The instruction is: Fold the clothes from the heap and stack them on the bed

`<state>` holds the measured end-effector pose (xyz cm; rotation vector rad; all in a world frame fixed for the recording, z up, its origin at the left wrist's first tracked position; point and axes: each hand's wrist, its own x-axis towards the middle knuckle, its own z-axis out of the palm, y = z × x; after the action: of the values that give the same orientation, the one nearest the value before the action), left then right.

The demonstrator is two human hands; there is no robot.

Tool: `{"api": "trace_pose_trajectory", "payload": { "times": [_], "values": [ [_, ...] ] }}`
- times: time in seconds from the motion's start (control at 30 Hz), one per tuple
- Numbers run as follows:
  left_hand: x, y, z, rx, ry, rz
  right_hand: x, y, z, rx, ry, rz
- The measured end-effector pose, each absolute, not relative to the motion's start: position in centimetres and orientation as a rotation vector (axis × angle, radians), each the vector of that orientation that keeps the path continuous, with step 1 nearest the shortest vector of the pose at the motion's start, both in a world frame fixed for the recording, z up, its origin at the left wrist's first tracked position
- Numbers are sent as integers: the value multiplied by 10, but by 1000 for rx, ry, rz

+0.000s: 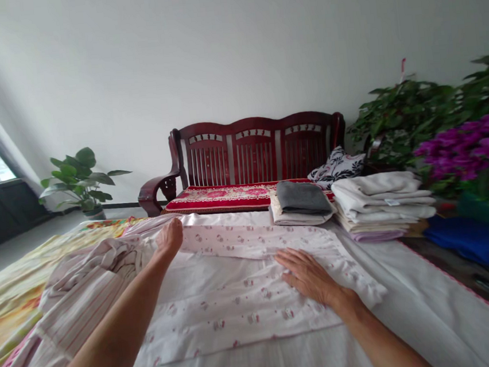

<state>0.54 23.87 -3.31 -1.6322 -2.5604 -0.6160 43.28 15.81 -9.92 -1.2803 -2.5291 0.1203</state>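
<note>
A pair of white pajama trousers (pixel 223 324) with a small pink-grey print lies spread out, its gathered waist at the right. The far leg (pixel 228 240) runs along the back and the near leg along the front. My left hand (pixel 172 238) is closed at the left end of the far leg, gripping its cloth. My right hand (pixel 307 275) lies flat on the trousers near the waist, fingers spread. Left of them is a crumpled heap of pale striped clothing (pixel 82 291), partly behind my left forearm.
A white sheet (pixel 395 307) lies underneath. At the back right are a stack of folded light cloths (pixel 382 199) and a smaller stack topped by a dark grey cloth (pixel 301 196). Beyond stands a wooden bench (pixel 254 153). Purple flowers (pixel 475 150) and blue cloth (pixel 470 239) are at right.
</note>
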Motion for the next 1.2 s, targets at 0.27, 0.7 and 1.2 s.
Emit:
{"api": "trace_pose_trajectory", "payload": {
  "times": [0.27,0.7,1.2],
  "values": [
    [10,206,-44,-1953,-2481,-584,433,155,-96,-1135,-2514,111],
    [-8,81,-67,-2656,-2150,-307,435,153,-97,-1132,-2397,-23],
    [30,102,-73,-2398,-1810,-501,435,155,-109,-1440,-2481,-228]
  ]
}}
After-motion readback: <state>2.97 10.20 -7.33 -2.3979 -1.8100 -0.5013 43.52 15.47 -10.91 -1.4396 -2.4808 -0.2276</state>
